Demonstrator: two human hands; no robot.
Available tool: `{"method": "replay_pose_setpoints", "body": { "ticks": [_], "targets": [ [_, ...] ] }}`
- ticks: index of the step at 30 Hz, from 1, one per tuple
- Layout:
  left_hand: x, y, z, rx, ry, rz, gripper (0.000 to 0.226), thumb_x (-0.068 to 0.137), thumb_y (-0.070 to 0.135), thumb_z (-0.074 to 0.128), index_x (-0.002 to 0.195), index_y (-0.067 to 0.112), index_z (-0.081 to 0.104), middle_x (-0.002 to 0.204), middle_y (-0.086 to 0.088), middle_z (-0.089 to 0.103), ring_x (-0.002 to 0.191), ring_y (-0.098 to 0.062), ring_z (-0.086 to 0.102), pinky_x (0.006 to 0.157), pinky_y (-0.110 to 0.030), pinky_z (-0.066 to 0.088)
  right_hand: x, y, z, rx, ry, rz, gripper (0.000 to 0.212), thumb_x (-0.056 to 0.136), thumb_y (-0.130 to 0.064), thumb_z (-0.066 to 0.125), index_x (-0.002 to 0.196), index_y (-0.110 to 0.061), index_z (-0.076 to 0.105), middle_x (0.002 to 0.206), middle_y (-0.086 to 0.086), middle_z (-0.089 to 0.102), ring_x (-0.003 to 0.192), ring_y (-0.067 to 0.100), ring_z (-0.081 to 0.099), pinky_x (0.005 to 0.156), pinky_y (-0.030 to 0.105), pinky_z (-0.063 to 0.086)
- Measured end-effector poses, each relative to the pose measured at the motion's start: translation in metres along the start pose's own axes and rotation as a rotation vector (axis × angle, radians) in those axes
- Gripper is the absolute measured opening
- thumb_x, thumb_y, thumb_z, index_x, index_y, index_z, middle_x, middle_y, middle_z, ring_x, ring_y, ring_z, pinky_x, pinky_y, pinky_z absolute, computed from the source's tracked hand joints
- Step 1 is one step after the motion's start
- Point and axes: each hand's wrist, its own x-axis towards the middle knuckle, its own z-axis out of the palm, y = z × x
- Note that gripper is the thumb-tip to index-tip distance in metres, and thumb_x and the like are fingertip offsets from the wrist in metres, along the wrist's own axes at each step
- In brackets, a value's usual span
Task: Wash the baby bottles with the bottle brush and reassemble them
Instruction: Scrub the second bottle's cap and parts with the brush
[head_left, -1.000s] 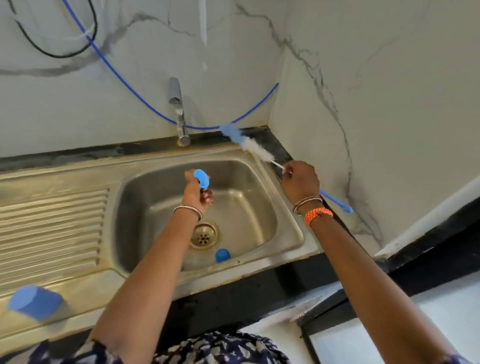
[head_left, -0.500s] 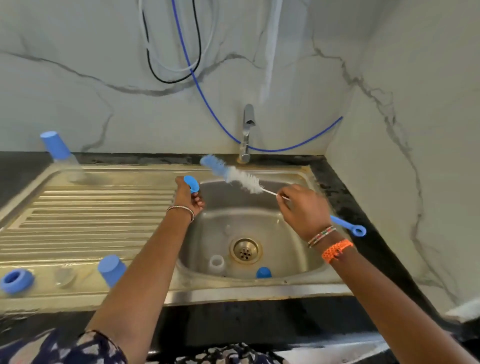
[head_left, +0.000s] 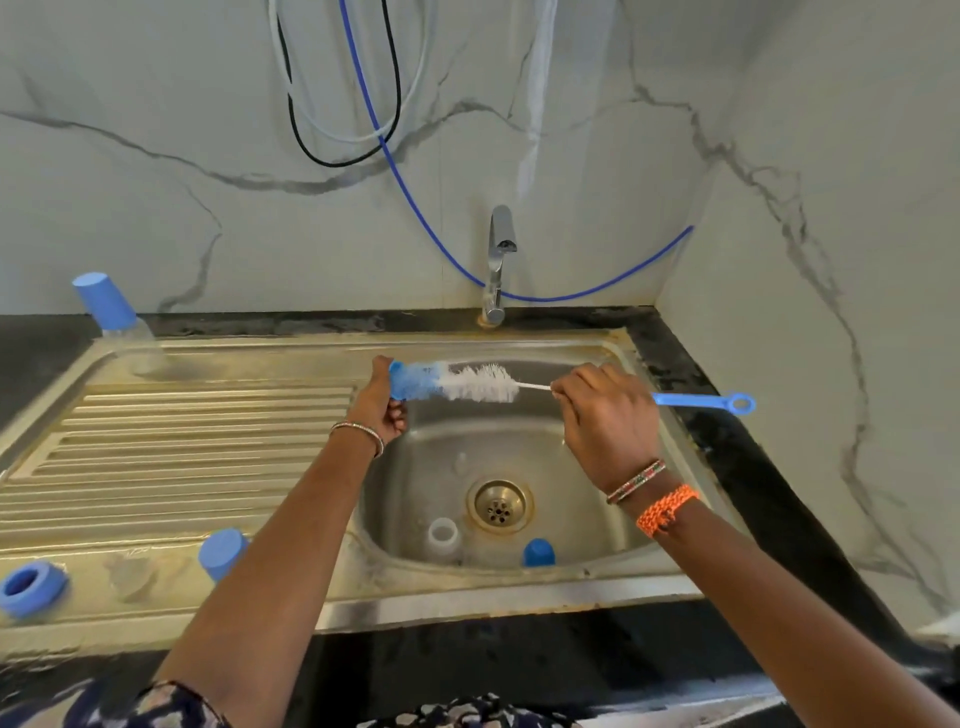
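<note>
At the centre of the frame the right hand (head_left: 605, 423) gripped the bottle brush (head_left: 470, 383) by its stem, fingers curled round it just right of the white bristles, while the blue handle with its ring end stuck out toward the right over the sink's rim. The brush lay nearly level above the sink basin (head_left: 587, 499). The left hand (head_left: 378, 402), left of centre, had its fingers curled round a small blue piece (head_left: 396, 375) at the blue tip of the brush; most of that piece was hidden by the hand and bristles, so what it was could not be told.

Low in the basin, just left of the drain (head_left: 498, 506), stood a clear bottle body (head_left: 442, 538); a blue cap (head_left: 538, 552) sat right of it against the near wall. On the ribbed draining board (head_left: 171, 457), lower left of the frame, a blue cap-shaped piece (head_left: 222, 552) rested beside the left forearm, a clear teat (head_left: 130, 574) lay left of it, and a blue screw ring (head_left: 30, 587) sat at the far left edge. In the upper left, a bottle with a blue cover (head_left: 106, 304) stood tilted at the back corner of the board. The tap (head_left: 498, 262) rose at the back, centre-right, with a blue hose (head_left: 415, 208) looping across the marble wall behind it
</note>
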Motion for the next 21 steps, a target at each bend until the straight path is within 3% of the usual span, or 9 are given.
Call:
{"method": "replay_pose_setpoints", "body": {
  "ticks": [4, 6, 8, 10, 12, 14, 18, 21],
  "targets": [
    [0.000, -0.010, 0.017, -0.076, -0.060, 0.000, 0.038, 0.091, 0.049, 0.047, 0.070, 0.017, 0.044, 0.041, 0.006, 0.034, 0.036, -0.006, 0.026, 0.036, -0.012, 0.025, 0.010, -0.008, -0.003, 0.248, -0.536, 0.405, 0.012, 0.081, -0.021, 0.063, 0.075, -0.018, 0.073, 0.073, -0.001, 0.068, 0.070, 0.016, 0.061, 0.067, 0.033, 0.054],
    [0.000, -0.015, 0.022, -0.154, -0.081, -0.015, 0.039, 0.091, 0.049, 0.049, 0.070, 0.016, 0.046, 0.045, 0.004, 0.038, 0.044, -0.009, 0.027, 0.038, -0.015, 0.029, 0.019, -0.006, -0.006, 0.394, -0.745, 0.529, 0.017, 0.081, -0.017, 0.066, 0.066, -0.008, 0.070, 0.062, 0.006, 0.065, 0.054, 0.015, 0.056, 0.056, 0.027, 0.053],
    [0.001, -0.019, 0.026, -0.214, -0.073, -0.011, 0.039, 0.091, 0.049, 0.048, 0.071, 0.016, 0.047, 0.049, 0.002, 0.039, 0.049, -0.010, 0.029, 0.043, -0.020, 0.031, 0.024, -0.003, -0.012, 0.482, -0.846, 0.583, 0.020, 0.083, -0.013, 0.065, 0.066, -0.003, 0.066, 0.055, 0.005, 0.057, 0.042, 0.013, 0.045, 0.039, 0.016, 0.039],
    [0.003, -0.019, 0.027, -0.253, -0.047, 0.004, 0.042, 0.093, 0.051, 0.044, 0.069, 0.016, 0.046, 0.045, 0.004, 0.038, 0.048, -0.009, 0.030, 0.045, -0.021, 0.030, 0.025, 0.001, -0.017, 0.402, -0.828, 0.480, 0.023, 0.090, -0.022, 0.060, 0.078, -0.004, 0.068, 0.062, 0.003, 0.061, 0.048, 0.014, 0.053, 0.044, 0.015, 0.040],
    [0.010, -0.012, 0.022, -0.247, -0.009, 0.024, 0.047, 0.094, 0.054, 0.037, 0.067, 0.017, 0.045, 0.037, 0.006, 0.038, 0.041, -0.007, 0.033, 0.040, -0.017, 0.028, 0.020, 0.006, -0.021, 0.030, -0.775, 0.312, 0.036, 0.093, -0.045, 0.051, 0.091, -0.012, 0.065, 0.084, 0.002, 0.064, 0.078, 0.020, 0.064, 0.063, 0.024, 0.043],
    [0.023, -0.003, 0.011, -0.220, 0.029, 0.031, 0.048, 0.094, 0.056, 0.035, 0.068, 0.017, 0.046, 0.037, 0.006, 0.041, 0.034, -0.005, 0.036, 0.035, -0.013, 0.027, 0.013, 0.019, -0.026, -0.222, -0.714, 0.294, 0.048, 0.090, -0.062, 0.042, 0.093, -0.017, 0.060, 0.092, 0.002, 0.061, 0.092, 0.025, 0.061, 0.070, 0.031, 0.040],
    [0.041, 0.009, -0.004, -0.112, 0.045, 0.028, 0.050, 0.093, 0.060, 0.034, 0.071, 0.017, 0.048, 0.040, 0.006, 0.041, 0.031, -0.004, 0.036, 0.034, -0.011, 0.024, 0.003, 0.037, -0.029, 0.008, -0.668, 0.423, 0.056, 0.087, -0.067, 0.039, 0.059, -0.020, 0.050, 0.062, -0.002, 0.052, 0.065, 0.020, 0.057, 0.054, 0.026, 0.035],
    [0.041, 0.018, 0.001, -0.054, 0.033, 0.016, 0.050, 0.092, 0.061, 0.034, 0.072, 0.017, 0.048, 0.039, 0.006, 0.039, 0.029, -0.004, 0.034, 0.034, -0.009, 0.020, -0.003, 0.036, -0.026, -0.010, -0.361, 0.349, 0.043, 0.091, -0.052, 0.050, 0.063, -0.022, 0.062, 0.056, -0.004, 0.053, 0.056, 0.020, 0.055, 0.053, 0.025, 0.037]
  ]
}}
